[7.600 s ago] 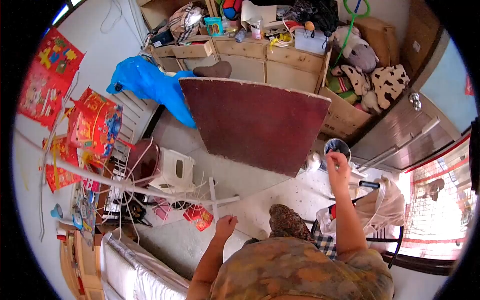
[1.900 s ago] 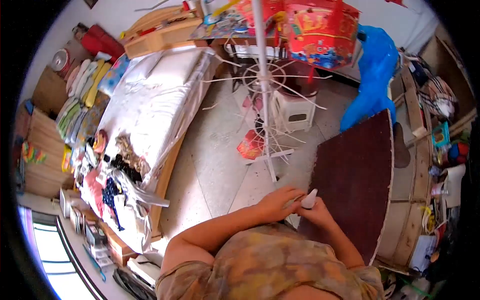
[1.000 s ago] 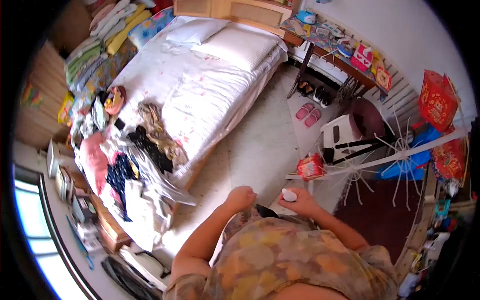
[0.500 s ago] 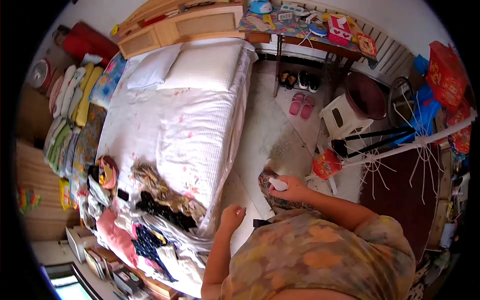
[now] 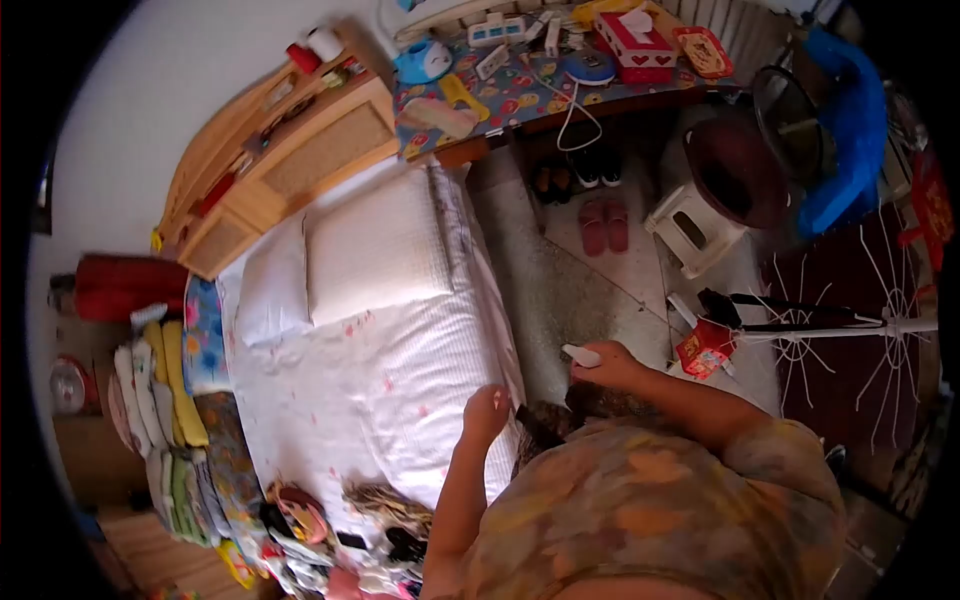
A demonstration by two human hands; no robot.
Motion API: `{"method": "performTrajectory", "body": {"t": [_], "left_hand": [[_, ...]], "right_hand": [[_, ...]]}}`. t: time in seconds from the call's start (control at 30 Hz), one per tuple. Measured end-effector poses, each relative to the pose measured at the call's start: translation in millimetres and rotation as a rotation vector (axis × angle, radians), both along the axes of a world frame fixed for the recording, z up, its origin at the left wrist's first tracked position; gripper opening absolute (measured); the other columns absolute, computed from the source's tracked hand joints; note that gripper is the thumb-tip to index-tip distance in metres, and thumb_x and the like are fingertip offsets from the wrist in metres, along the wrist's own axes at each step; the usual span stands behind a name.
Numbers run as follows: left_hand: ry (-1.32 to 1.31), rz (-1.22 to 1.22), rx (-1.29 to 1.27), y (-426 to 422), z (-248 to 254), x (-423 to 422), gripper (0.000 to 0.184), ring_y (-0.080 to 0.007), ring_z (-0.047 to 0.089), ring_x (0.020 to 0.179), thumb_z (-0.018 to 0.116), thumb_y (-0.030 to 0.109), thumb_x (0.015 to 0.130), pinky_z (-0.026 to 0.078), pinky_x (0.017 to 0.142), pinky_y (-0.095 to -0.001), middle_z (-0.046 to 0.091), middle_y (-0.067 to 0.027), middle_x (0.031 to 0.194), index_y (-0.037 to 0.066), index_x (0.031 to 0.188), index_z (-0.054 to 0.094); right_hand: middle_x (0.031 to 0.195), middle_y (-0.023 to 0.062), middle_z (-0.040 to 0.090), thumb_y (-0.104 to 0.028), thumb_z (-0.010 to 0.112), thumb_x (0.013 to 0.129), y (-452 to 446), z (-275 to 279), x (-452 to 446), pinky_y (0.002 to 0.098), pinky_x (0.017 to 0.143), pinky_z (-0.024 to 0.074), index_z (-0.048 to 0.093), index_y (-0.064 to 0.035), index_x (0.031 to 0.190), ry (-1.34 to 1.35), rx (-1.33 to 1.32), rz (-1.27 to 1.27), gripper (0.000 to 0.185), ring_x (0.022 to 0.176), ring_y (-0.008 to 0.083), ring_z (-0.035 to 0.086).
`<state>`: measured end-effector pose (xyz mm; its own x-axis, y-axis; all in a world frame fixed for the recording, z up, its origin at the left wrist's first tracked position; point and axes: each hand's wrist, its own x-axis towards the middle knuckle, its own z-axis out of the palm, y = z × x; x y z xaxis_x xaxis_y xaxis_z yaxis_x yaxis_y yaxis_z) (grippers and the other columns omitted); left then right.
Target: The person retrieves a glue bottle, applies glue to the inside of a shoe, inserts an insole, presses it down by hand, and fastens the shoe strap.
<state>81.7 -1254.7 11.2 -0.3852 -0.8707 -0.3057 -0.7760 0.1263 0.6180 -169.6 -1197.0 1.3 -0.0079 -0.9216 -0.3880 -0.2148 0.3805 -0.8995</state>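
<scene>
As I watch from far away through the head camera, I see a small white thing (image 5: 582, 355) in the right hand (image 5: 615, 367). It is in front of the patterned shirt (image 5: 650, 500), above the floor (image 5: 545, 300), between the bed (image 5: 370, 410) and the white stool (image 5: 720, 235). That hand is curled around it and presses on it. The left hand (image 5: 487, 410) is up in front too, apart from the white thing, and it shows against the edge of the bed. It is bent inward, but I cannot tell if it is pressed together or pinching something tiny.

I think the white thing is light, because it is so little. It may be hard or a bit squashy; I cannot tell which from here. If its side is smooth, it could be slippery, but I guess it would not break easily. A good place to hold it is round the fatter part, with the thin end left free.

It looks plain white where it shows, and its thin end pokes out toward the bed. The rest hides in the hand.
</scene>
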Motion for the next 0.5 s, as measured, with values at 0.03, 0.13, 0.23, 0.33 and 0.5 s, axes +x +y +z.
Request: {"method": "performTrajectory", "body": {"t": [0.03,0.13,0.23,0.33,0.5], "left_hand": [[0.075,-0.026,0.025,-21.7,-4.2,-11.4,0.016,-0.0296,0.058,0.066,0.051,0.018,0.077,0.045,0.058,-0.0358,0.058,-0.0147,0.069,0.003,0.074,0.058],[0.104,-0.301,0.037,-82.8,-18.2,-46.2,0.016,-0.0325,0.057,0.072,0.048,0.018,0.077,0.045,0.062,-0.0381,0.059,-0.0167,0.077,0.005,0.079,0.058],[0.05,-0.519,0.053,-131.0,-24.7,-86.2,0.017,-0.0341,0.056,0.076,0.047,0.019,0.077,0.045,0.065,-0.0396,0.058,-0.018,0.081,0.005,0.08,0.057],[-0.013,-0.646,0.146,-184.9,-37.4,-130.9,0.018,-0.0344,0.055,0.079,0.047,0.019,0.077,0.044,0.068,-0.0402,0.058,-0.0176,0.082,0.005,0.08,0.058],[-0.145,-0.985,0.214,-273.4,-133.5,-179.4,0.017,-0.0333,0.055,0.079,0.047,0.018,0.076,0.044,0.069,-0.0409,0.059,-0.0149,0.083,0.006,0.079,0.059]], "right_hand": [[0.077,0.0107,0.058,-0.027,0.065,0.068,-2.2,-1.2,-7.8,0.0294,0.06,0.0434,0.058,-0.0013,0.085,-0.007,0.0,-0.031,0.032,0.067,0.0191,0.056],[0.078,0.0126,0.059,-0.028,0.065,0.068,-5.6,-7.5,-28.9,0.0294,0.062,0.0438,0.059,-0.0016,0.086,0.052,-0.014,-0.128,0.033,0.069,0.0201,0.056],[0.079,0.0134,0.059,-0.029,0.065,0.068,-2.8,-21.0,-39.2,0.0293,0.064,0.0442,0.059,-0.0019,0.087,0.053,0.07,-0.33,0.033,0.071,0.0202,0.057],[0.08,0.0121,0.061,-0.026,0.065,0.069,-6.6,-40.3,-38.3,0.0291,0.065,0.0443,0.06,-0.002,0.086,0.055,0.108,-0.589,0.03,0.072,0.0188,0.058],[0.073,0.0047,0.058,-0.02,0.064,0.072,-25.2,-79.5,-4.5,0.0281,0.065,0.0431,0.059,-0.0014,0.08,-0.116,0.277,-1.076,0.021,0.069,0.013,0.054]]}}
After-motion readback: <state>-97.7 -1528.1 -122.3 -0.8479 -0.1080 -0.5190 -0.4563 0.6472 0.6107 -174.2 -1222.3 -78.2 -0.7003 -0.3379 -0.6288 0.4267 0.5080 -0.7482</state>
